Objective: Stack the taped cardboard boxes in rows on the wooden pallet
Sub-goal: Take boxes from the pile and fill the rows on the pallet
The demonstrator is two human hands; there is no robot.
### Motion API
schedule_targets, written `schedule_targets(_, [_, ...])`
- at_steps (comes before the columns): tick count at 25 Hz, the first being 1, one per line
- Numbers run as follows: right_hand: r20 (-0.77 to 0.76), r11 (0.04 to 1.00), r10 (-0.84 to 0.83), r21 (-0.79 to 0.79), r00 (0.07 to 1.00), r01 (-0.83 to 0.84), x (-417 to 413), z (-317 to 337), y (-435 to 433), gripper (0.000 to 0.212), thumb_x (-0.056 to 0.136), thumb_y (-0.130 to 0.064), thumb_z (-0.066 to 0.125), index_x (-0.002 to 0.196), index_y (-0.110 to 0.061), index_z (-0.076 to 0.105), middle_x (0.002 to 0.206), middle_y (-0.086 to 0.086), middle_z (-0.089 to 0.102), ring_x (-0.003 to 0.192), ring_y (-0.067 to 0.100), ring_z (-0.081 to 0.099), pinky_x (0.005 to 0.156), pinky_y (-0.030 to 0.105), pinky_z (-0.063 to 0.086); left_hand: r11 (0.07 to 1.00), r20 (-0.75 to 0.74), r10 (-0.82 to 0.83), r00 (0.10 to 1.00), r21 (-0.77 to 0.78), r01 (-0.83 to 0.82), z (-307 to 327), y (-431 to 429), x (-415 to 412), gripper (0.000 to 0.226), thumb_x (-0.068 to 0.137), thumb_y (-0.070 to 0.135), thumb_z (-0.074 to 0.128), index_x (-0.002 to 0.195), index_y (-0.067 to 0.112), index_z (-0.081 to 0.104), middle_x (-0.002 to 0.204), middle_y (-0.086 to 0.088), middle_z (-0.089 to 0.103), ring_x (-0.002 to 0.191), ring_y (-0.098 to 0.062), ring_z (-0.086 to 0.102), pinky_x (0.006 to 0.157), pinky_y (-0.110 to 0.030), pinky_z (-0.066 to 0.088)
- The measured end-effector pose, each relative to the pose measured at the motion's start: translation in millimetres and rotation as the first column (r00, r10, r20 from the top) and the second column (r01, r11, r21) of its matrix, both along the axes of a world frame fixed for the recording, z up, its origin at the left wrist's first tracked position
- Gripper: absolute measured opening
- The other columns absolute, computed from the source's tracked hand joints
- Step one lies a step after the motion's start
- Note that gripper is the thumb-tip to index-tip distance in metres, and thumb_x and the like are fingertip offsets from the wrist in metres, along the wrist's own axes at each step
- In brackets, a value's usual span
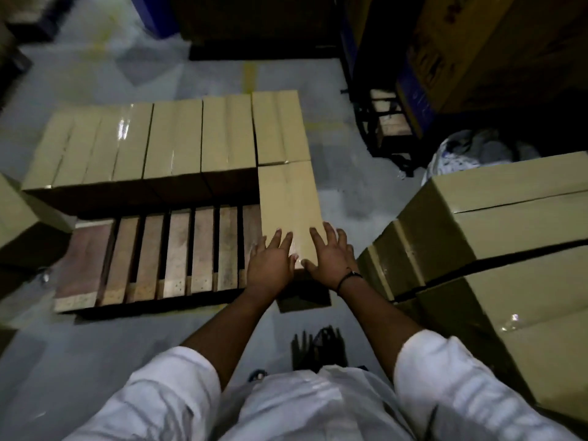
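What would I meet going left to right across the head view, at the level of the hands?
Cardboard box at the left edge → bare slats of the wooden pallet → left hand → right hand, both flat on the near box → stacked boxes.

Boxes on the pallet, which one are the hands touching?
The box at the pallet's near right corner. Both the left hand and the right hand lie flat on its near end; the other boxes sit farther back, untouched.
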State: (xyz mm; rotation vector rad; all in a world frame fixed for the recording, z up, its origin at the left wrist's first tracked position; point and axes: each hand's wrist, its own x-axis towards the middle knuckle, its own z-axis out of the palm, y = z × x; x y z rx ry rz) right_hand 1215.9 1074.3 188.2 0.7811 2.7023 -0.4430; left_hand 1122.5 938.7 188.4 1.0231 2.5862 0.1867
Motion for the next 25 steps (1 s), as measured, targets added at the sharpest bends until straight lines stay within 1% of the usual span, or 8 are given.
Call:
schedule_targets(4, [-0.129, 0.989, -0.128, 0.064, 0.983, 0.137, 9, 40, -26, 0.082, 0.099, -0.057, 0.051, 0.163, -0.025, 0.012, 0.17, 0.011, 0.004, 0.153, 0.041, 0.006, 0.117, 0.053, 0.027, 0.993, -0.111, -0.056, 0.992, 0.097, 0.067, 41, -24, -9, 0.06, 0.106, 0.045, 0.041, 0.161, 0.024, 0.027, 0.164, -0.006, 0.035, 0.148, -0.038, 0.033, 0.119, -0.051, 0.032])
schedule_targets(7, [-0.21, 0.968, -0.198, 0.11, 0.957, 0.224, 28, 65, -41, 0.081, 0.099, -0.059, 0.05, 0.163, -0.025, 0.015, 0.17, 0.011, 0.007, 0.152, 0.041, 0.008, 0.116, 0.053, 0.028, 0.977, -0.159, -0.078, 0.984, 0.182, 0.107, 67, -35, -2, 0.06, 0.106, 0.046, 0.043, 0.16, 0.024, 0.029, 0.162, -0.005, 0.038, 0.148, -0.039, 0.033, 0.118, -0.05, 0.033])
schedule_targets(10, [-0.279, 0.936, -0.276, 0.141, 0.92, 0.324, 58, 91, -49, 0.08, 0.098, -0.061, 0.05, 0.162, -0.025, 0.018, 0.169, 0.011, 0.009, 0.152, 0.041, 0.009, 0.116, 0.055, 0.028, 0.944, -0.183, -0.159, 0.97, 0.259, 0.204, 90, -32, 18, 0.061, 0.105, 0.048, 0.045, 0.16, 0.023, 0.033, 0.161, -0.004, 0.042, 0.147, -0.04, 0.034, 0.117, -0.049, 0.032])
schedule_targets(13, [-0.33, 0.89, -0.379, 0.128, 0.865, 0.438, 98, 118, -48, 0.08, 0.098, -0.06, 0.052, 0.162, -0.027, 0.019, 0.17, 0.01, 0.008, 0.153, 0.04, 0.007, 0.117, 0.057, 0.025, 0.89, -0.193, -0.246, 0.95, 0.343, 0.3, 111, -15, 46, 0.062, 0.103, 0.05, 0.049, 0.157, 0.022, 0.038, 0.156, -0.004, 0.048, 0.143, -0.041, 0.04, 0.112, -0.05, 0.038])
schedule_targets(17, [-0.461, 0.756, -0.503, 0.176, 0.731, 0.631, 167, 167, -29, 0.077, 0.095, -0.059, 0.056, 0.159, -0.027, 0.029, 0.168, 0.01, 0.017, 0.15, 0.038, 0.017, 0.117, 0.052, 0.027, 0.737, -0.248, -0.377, 0.892, 0.503, 0.451, 144, 21, 100, 0.061, 0.099, 0.05, 0.057, 0.152, 0.02, 0.048, 0.144, -0.004, 0.061, 0.131, -0.035, 0.053, 0.104, -0.048, 0.046])
schedule_targets(20, [-0.547, 0.641, -0.567, 0.177, 0.616, 0.747, 230, 197, -10, 0.073, 0.095, -0.06, 0.056, 0.156, -0.027, 0.035, 0.166, 0.009, 0.023, 0.147, 0.035, 0.024, 0.114, 0.05, 0.031, 0.633, -0.242, -0.443, 0.863, 0.598, 0.492, 170, 49, 155, 0.056, 0.099, 0.048, 0.059, 0.148, 0.02, 0.054, 0.128, -0.007, 0.07, 0.119, -0.031, 0.06, 0.096, -0.043, 0.049])
schedule_targets(23, [-0.611, 0.518, -0.607, 0.179, 0.507, 0.836, 297, 216, 9, 0.072, 0.093, -0.063, 0.057, 0.153, -0.026, 0.042, 0.164, 0.009, 0.028, 0.145, 0.037, 0.03, 0.112, 0.051, 0.033, 0.55, -0.235, -0.527, 0.817, 0.638, 0.539, 188, 76, 213, 0.054, 0.1, 0.05, 0.058, 0.147, 0.025, 0.054, 0.126, -0.004, 0.071, 0.122, -0.026, 0.059, 0.095, -0.043, 0.052])
schedule_targets(25, [-0.611, 0.423, -0.647, 0.211, 0.457, 0.881, 347, 224, 24, 0.071, 0.092, -0.066, 0.056, 0.15, -0.026, 0.046, 0.163, 0.01, 0.03, 0.145, 0.038, 0.029, 0.112, 0.052, 0.032, 0.487, -0.234, -0.597, 0.768, 0.655, 0.578, 196, 99, 254, 0.052, 0.1, 0.05, 0.058, 0.146, 0.026, 0.056, 0.125, -0.003, 0.072, 0.121, -0.025, 0.06, 0.094, -0.045, 0.053])
